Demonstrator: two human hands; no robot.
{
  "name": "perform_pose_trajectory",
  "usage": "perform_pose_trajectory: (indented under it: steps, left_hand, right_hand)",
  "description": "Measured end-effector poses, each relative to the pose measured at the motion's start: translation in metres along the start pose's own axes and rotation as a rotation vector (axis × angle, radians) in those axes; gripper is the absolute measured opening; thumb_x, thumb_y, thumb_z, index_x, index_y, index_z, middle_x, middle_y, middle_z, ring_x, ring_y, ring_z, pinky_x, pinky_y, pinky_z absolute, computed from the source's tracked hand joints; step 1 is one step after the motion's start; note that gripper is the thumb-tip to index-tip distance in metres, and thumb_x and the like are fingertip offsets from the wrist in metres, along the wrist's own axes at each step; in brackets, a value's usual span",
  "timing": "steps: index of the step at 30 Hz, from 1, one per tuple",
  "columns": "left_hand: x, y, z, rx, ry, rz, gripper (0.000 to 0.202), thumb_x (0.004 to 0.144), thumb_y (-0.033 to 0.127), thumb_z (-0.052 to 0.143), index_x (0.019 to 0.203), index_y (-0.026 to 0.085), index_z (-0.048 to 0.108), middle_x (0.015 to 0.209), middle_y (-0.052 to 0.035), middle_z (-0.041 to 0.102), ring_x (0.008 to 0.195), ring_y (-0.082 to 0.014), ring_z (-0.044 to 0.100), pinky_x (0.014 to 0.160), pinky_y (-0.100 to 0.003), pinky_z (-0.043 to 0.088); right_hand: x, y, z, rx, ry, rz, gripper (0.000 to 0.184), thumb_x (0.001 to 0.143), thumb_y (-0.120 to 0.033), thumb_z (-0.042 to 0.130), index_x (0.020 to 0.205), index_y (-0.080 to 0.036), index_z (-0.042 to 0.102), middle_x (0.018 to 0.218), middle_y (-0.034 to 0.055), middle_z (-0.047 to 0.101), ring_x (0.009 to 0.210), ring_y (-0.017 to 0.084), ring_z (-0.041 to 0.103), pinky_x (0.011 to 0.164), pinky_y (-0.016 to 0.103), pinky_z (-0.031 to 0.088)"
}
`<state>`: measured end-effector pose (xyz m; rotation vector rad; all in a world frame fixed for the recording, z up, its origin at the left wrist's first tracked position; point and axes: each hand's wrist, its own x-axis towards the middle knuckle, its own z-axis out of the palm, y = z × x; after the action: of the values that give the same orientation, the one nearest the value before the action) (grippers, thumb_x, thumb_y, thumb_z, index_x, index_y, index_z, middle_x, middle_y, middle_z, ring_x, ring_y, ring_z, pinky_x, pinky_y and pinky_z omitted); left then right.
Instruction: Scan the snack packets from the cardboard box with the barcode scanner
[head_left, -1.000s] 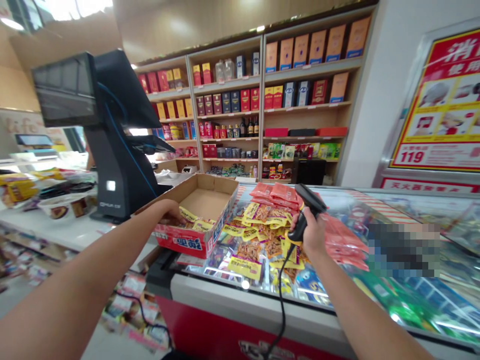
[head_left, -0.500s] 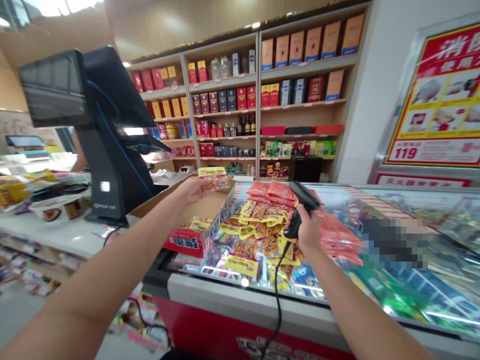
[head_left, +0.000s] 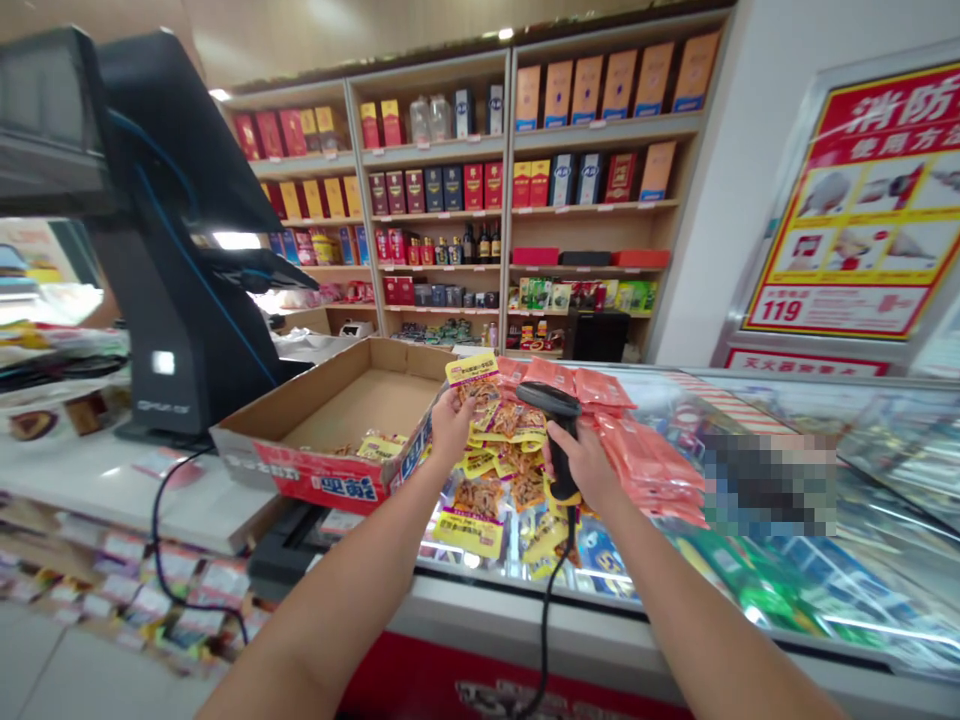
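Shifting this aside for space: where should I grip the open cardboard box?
Probably grip the open cardboard box by the top edge of its low red front wall, from your side and above: that wall faces you and its rim is free.

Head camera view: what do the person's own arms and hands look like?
The left arm and right arm are bare down to the bottom of the view, with no sleeves showing. The left hand and right hand wear no gloves, and no watch or bracelet shows.
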<state>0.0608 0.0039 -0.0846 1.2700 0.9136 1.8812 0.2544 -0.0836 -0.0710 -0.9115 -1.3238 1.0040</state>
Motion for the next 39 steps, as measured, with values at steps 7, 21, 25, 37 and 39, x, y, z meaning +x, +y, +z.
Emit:
perform_pose_trajectory:
  steps: [7, 21, 25, 37, 39]
  left_hand:
    - [0.0009, -0.0044, -0.0064, 0.112, -0.072, -0.060, 0.029, 0.077, 0.026, 0.064, 0.104, 0.016, 0.063, 0.099, -0.0065, 0.073, 0.089, -0.0219, 0.070, 0.073, -0.032, 0.059]
    - [-0.0025, -0.0030, -0.0016, 0.040, -0.081, -0.046, 0.027, 0.078, 0.021, 0.060, 0.105, 0.016, 0.062, 0.105, -0.0071, 0.073, 0.088, -0.0210, 0.071, 0.074, -0.033, 0.061]
    - [-0.0030, -0.0020, -0.0016, 0.046, -0.085, -0.051, 0.026, 0.078, 0.020, 0.060, 0.104, 0.016, 0.062, 0.107, -0.0073, 0.073, 0.089, -0.0207, 0.071, 0.072, -0.032, 0.060]
    - [-0.0011, -0.0017, -0.0041, 0.065, -0.081, -0.056, 0.025, 0.079, 0.019, 0.061, 0.103, 0.016, 0.062, 0.103, -0.0061, 0.074, 0.087, -0.0201, 0.071, 0.072, -0.030, 0.060]
    - [-0.0001, -0.0034, -0.0050, 0.054, -0.078, -0.070, 0.027, 0.079, 0.020, 0.062, 0.105, 0.016, 0.060, 0.099, -0.0067, 0.074, 0.082, -0.0202, 0.072, 0.069, -0.031, 0.060]
  right_hand:
    - [-0.0033, -0.0019, 0.0047, -0.021, -0.072, 0.063, 0.035, 0.072, -0.051, 0.069, 0.076, -0.022, 0.050, 0.047, -0.0051, 0.056, 0.033, 0.012, 0.049, 0.034, 0.022, 0.039]
    - [-0.0019, -0.0001, 0.0024, -0.047, -0.083, 0.109, 0.036, 0.071, -0.051, 0.068, 0.070, -0.021, 0.049, 0.046, -0.0035, 0.057, 0.033, 0.012, 0.050, 0.033, 0.022, 0.038]
    - [-0.0023, -0.0007, 0.0027, -0.050, -0.081, 0.105, 0.035, 0.071, -0.051, 0.068, 0.070, -0.021, 0.048, 0.045, -0.0039, 0.057, 0.032, 0.011, 0.049, 0.033, 0.022, 0.037]
    - [-0.0028, 0.0002, 0.0031, 0.057, -0.025, 0.109, 0.040, 0.069, -0.054, 0.073, 0.071, -0.021, 0.050, 0.047, -0.0039, 0.057, 0.033, 0.012, 0.051, 0.033, 0.022, 0.040]
    - [-0.0022, -0.0012, 0.0021, 0.136, 0.010, 0.111, 0.043, 0.068, -0.056, 0.073, 0.073, -0.021, 0.049, 0.049, -0.0040, 0.058, 0.035, 0.011, 0.051, 0.033, 0.022, 0.042]
